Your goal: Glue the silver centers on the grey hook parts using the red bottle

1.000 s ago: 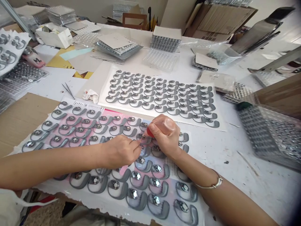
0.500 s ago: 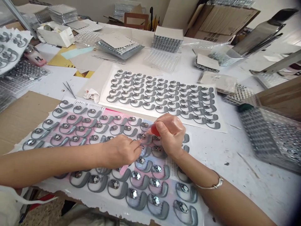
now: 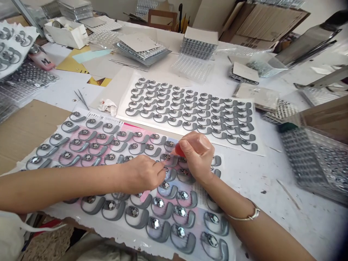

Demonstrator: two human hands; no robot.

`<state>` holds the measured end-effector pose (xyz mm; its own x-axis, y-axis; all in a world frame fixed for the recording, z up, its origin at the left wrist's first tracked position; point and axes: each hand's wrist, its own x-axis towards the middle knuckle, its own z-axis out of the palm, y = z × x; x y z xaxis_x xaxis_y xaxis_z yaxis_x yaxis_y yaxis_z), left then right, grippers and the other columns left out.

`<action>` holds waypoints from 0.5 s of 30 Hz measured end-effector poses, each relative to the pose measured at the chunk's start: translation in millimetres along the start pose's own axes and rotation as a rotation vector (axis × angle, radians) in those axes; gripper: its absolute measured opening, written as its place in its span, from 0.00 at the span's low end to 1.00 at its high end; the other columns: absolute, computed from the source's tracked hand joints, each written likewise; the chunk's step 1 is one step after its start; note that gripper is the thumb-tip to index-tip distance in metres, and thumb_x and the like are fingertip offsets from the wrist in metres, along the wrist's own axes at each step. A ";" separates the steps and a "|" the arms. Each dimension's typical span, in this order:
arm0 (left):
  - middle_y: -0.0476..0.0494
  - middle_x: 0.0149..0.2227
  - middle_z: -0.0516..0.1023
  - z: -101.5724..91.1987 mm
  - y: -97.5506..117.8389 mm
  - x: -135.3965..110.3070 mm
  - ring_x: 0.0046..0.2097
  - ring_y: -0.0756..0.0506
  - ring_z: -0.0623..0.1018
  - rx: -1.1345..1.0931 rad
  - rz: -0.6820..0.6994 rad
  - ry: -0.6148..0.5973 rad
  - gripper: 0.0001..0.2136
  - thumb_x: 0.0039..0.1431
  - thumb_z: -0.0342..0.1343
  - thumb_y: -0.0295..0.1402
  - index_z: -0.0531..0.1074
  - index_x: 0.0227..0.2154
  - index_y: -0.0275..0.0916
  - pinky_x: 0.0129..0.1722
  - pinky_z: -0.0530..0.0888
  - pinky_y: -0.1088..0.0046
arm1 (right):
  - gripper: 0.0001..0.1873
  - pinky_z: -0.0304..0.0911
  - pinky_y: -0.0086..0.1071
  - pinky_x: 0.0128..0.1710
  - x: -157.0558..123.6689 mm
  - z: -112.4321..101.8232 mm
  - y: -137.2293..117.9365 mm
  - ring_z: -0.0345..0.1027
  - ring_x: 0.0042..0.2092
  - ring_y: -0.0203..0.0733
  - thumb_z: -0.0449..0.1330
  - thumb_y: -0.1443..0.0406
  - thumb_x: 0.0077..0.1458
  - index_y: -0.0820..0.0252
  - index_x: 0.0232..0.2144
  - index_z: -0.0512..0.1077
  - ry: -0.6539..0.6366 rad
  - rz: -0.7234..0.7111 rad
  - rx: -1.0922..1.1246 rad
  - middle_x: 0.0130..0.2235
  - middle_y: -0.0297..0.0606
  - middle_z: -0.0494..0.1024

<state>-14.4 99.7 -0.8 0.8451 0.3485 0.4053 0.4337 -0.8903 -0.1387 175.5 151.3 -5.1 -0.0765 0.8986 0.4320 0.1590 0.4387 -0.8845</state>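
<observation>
Your background, upper middle of frame: wooden chair back [image 3: 162,13], dark hooked handle [image 3: 180,16] just beside it. Upper right: you've got a cardboard stack [image 3: 262,23] and a grey bottle with black cap [image 3: 306,42], tilted in your view. Upper left: white open box [image 3: 74,39], yellow sheet [image 3: 66,64], pale green strip [image 3: 91,55] lying over it. Left of centre, your surface [image 3: 241,165] carries a crumpled tissue [image 3: 109,107]. Lower right: thin stick [image 3: 288,194], lying flat.
</observation>
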 end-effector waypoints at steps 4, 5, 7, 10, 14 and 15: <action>0.34 0.32 0.79 0.8 0.3 0.3 0.24 0.46 0.75 -0.017 -0.010 0.022 0.06 0.55 0.51 0.20 0.72 0.29 0.30 0.20 0.76 0.70 | 0.13 0.62 0.31 0.26 0.0 0.9 -0.5 0.65 0.26 0.35 0.63 0.60 0.54 0.60 0.22 0.68 -0.012 -0.001 0.004 0.23 0.33 0.71; 0.34 0.32 0.79 1.0 0.2 0.3 0.24 0.46 0.75 -0.015 -0.012 0.026 0.06 0.55 0.51 0.20 0.72 0.30 0.30 0.20 0.76 0.70 | 0.14 0.62 0.31 0.26 0.0 1.1 -0.8 0.65 0.26 0.35 0.63 0.60 0.54 0.60 0.22 0.68 -0.015 0.002 0.008 0.23 0.33 0.71; 0.34 0.33 0.79 1.1 -0.2 0.4 0.24 0.47 0.76 -0.012 -0.010 0.029 0.06 0.55 0.51 0.20 0.72 0.30 0.30 0.21 0.76 0.71 | 0.14 0.62 0.31 0.26 -0.3 1.4 -1.3 0.65 0.26 0.36 0.63 0.59 0.54 0.59 0.22 0.68 -0.018 0.005 0.012 0.23 0.33 0.71; 0.33 0.34 0.79 0.5 -0.6 0.4 0.26 0.46 0.77 -0.025 -0.004 0.022 0.06 0.56 0.50 0.20 0.72 0.30 0.30 0.22 0.76 0.71 | 0.14 0.63 0.32 0.26 -0.9 1.3 -1.1 0.65 0.26 0.36 0.63 0.60 0.54 0.59 0.22 0.68 -0.008 -0.009 0.006 0.23 0.33 0.70; 0.33 0.33 0.79 0.3 -0.8 0.0 0.25 0.45 0.76 -0.034 -0.002 0.023 0.06 0.56 0.50 0.19 0.72 0.31 0.29 0.21 0.76 0.69 | 0.12 0.62 0.32 0.28 -1.6 1.3 0.7 0.65 0.27 0.36 0.63 0.61 0.54 0.59 0.23 0.69 -0.001 -0.035 0.016 0.24 0.33 0.70; 0.33 0.33 0.79 0.4 -0.8 -0.1 0.25 0.45 0.77 -0.033 -0.001 0.020 0.06 0.56 0.50 0.19 0.72 0.32 0.29 0.21 0.76 0.69 | 0.12 0.62 0.33 0.28 -1.7 1.4 1.1 0.65 0.27 0.36 0.63 0.61 0.54 0.59 0.23 0.69 0.001 -0.041 0.015 0.24 0.33 0.70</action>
<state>-14.8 100.5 -1.1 0.8381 0.3435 0.4238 0.4236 -0.8993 -0.1086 174.5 150.3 -7.0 -0.0821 0.8798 0.4683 0.1406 0.4754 -0.8685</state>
